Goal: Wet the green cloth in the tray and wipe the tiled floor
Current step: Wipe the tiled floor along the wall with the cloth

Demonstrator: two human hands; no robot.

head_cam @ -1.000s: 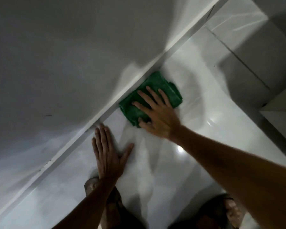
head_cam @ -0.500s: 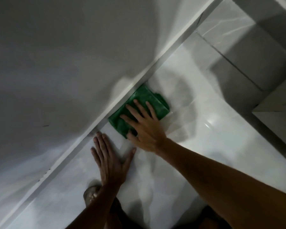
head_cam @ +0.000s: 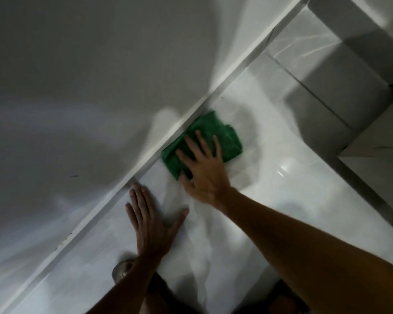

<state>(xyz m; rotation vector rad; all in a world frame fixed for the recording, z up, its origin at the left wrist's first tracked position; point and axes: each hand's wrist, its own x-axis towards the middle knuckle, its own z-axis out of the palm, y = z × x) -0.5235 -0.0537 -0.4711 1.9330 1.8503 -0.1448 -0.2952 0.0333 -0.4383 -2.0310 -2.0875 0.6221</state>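
R hand lies flat w/ fingers spread, palm pressing down on the green cloth; not pinching it, just pushing on top. Cloth is bunched under and beyond the fingertips, on the tiled floor, its far-left edge touching the white skirting strip at the foot of the wall. L hand is planted flat on the floor, nearer the body and to the left of the R hand, fingers together and pointing toward the skirting, thumb splayed out toward the R wrist; holds nothing, fingertips just short of the strip. The two hands are near each other but apart. Floor is glossy w/ a light reflection to the right of the R hand. A grout line runs farther beyond the cloth. Below the L forearm a foot shows, blurred.
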